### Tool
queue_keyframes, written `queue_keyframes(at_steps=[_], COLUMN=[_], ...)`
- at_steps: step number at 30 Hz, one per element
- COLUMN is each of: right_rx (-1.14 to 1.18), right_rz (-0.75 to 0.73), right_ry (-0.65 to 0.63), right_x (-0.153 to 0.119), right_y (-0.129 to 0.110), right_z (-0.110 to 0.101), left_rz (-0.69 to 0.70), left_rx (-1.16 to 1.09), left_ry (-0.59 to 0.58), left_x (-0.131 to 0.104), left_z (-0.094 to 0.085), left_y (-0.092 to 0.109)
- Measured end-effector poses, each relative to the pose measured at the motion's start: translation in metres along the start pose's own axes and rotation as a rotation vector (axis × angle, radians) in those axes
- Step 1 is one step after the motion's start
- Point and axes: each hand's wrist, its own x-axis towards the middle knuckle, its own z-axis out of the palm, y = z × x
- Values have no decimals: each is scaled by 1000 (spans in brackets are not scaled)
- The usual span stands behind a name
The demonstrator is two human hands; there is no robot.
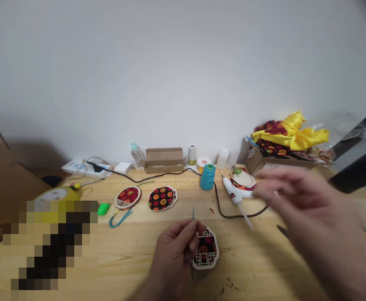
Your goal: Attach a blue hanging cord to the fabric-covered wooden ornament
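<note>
My left hand [178,244] is closed in a pinch, with the short end of a teal cord [193,213] sticking up from its fingertips. Against those fingers is a small ornament [213,251] with a pale wooden lattice frame over dark flowered fabric. The fingers cover its left part, so I cannot tell how firmly it is gripped. My right hand [308,213] is raised at the right and blurred, thumb and forefinger close together. Whatever they may hold is too smeared to name. Beyond its fingertips lies a white glue gun [233,192] with a glue stick [244,215] protruding.
A teal thread cone [207,177] stands mid-table. Left of it lie an octagonal fabric piece [161,198] and a round tasselled ornament [128,197]. A black cable [218,205] runs behind. Boxes flank the table; one [264,162] holds fabrics. Dark scissor-like tips [283,230] show by my right arm.
</note>
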Motion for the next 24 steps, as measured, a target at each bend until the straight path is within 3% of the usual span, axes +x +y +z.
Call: queue_keyframes(at_steps=[4, 8, 11, 15, 18, 21, 24], right_rx=[340, 544, 570, 569, 510, 394, 249], right_rz=[300, 435, 453, 466, 460, 391, 269], right_ry=[-179, -166, -180, -197, -170, -165, -165], right_x=[-50, -65, -66, -67, -67, -67, -67], right_y=[42, 58, 59, 60, 62, 64, 66], right_z=[39, 51, 51, 53, 55, 58, 60], left_rz=[10, 88, 116, 99, 113, 122, 110], left_rx=[33, 138, 187, 183, 187, 168, 132], left_ry=[-11, -3, 11, -65, -18, 43, -30], left_x=[-1, -3, -3, -1, -1, -1, -1], left_z=[6, 8, 8, 8, 10, 13, 14], left_y=[-6, -13, -16, -18, -18, -17, -18])
